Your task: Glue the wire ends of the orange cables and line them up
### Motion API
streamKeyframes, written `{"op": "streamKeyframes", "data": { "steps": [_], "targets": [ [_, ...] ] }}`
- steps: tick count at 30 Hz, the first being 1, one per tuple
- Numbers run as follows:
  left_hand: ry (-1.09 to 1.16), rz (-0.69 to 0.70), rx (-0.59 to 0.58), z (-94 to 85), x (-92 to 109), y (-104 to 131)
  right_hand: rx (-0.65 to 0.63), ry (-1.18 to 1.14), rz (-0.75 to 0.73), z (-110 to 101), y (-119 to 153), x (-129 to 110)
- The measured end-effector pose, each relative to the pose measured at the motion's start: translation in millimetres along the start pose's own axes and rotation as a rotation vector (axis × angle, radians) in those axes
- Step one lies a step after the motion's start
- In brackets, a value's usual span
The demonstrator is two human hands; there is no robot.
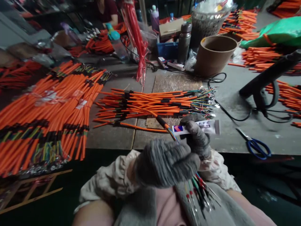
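My left hand (166, 163), in a grey knitted glove, is closed around an orange cable (147, 110) where its thin coloured wires begin. The wire ends (202, 194), tipped with metal terminals, hang out below the glove over my lap. My right hand (198, 136), gloved the same way, grips a white tube (208, 126) with a dark blue and red print, just beyond the left hand. Past both hands, a pile of orange cables (152, 102) lies crosswise on the table.
A large heap of orange cables (68, 94) covers the left. To the right are blue-handled scissors (258, 148), a black corded tool (265, 81) and more cables. Behind stand a cardboard tub (215, 55), a dark flask (184, 42) and a basket (207, 20). A person (107, 11) sits opposite.
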State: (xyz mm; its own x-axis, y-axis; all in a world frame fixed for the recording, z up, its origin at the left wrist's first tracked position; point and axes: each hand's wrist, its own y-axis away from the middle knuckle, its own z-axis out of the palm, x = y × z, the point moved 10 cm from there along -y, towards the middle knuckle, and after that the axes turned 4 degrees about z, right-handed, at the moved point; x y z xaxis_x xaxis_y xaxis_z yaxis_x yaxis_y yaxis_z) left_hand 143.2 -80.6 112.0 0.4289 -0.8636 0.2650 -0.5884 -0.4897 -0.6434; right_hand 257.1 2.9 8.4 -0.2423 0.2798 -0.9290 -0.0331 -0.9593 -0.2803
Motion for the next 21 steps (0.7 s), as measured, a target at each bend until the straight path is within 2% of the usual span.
{"op": "streamKeyframes", "data": {
  "steps": [3,5,9,13,16,21],
  "targets": [
    [-0.112,0.24,-0.091,33.7,31,18,0.084,-0.192,0.275,-24,-1,32],
    [-0.143,0.267,-0.135,47.9,33,23,0.035,-0.204,0.361,-24,-4,41],
    [-0.099,0.274,-0.106,51.1,31,21,-0.11,-0.16,0.442,-16,-8,49],
    [-0.074,0.277,-0.094,50.2,27,17,-0.098,-0.09,0.427,-23,-9,45],
    [-0.071,0.282,-0.067,49.0,26,16,-0.106,-0.121,0.409,-23,-9,43],
    [-0.029,0.262,-0.096,58.6,25,20,-0.126,-0.065,0.456,-32,-10,53]
  ]
}}
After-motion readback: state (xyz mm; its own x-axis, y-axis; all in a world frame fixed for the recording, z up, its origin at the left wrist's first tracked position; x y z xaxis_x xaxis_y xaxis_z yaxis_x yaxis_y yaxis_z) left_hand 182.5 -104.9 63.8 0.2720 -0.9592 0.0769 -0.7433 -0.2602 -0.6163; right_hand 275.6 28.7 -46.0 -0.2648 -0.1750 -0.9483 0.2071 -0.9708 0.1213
